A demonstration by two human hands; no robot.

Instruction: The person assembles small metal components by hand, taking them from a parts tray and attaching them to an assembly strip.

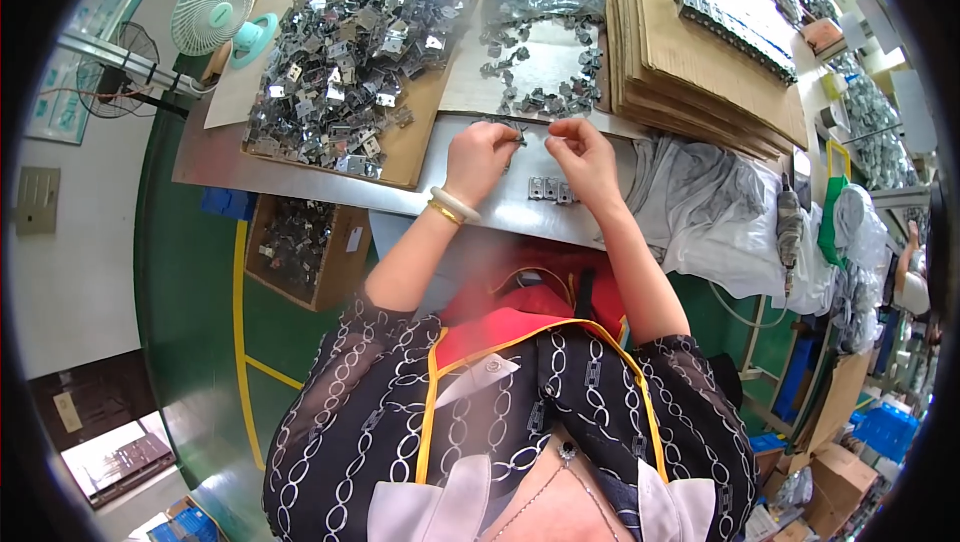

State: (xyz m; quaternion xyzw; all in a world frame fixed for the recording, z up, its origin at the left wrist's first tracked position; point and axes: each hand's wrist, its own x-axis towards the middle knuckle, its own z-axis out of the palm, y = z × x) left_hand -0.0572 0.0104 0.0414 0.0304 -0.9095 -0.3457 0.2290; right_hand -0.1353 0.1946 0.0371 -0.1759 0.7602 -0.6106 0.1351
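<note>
Beyond and left of the bracket row [551, 190], the left hand [478, 159] pinches a small metal part [520, 139], axis unclear; the right hand [587, 162], farther from it, curls loosely, contents indiscernible

The left hand [480, 164] partly hides a metal part [521, 138], too small to make out. Whether the right hand [588, 164] pinches anything is unclear. Nearer the body than the 2 hands, a red garment [482, 327] blurs; beyond them, the upper edge crops cardboard sheets [690, 57].
</note>
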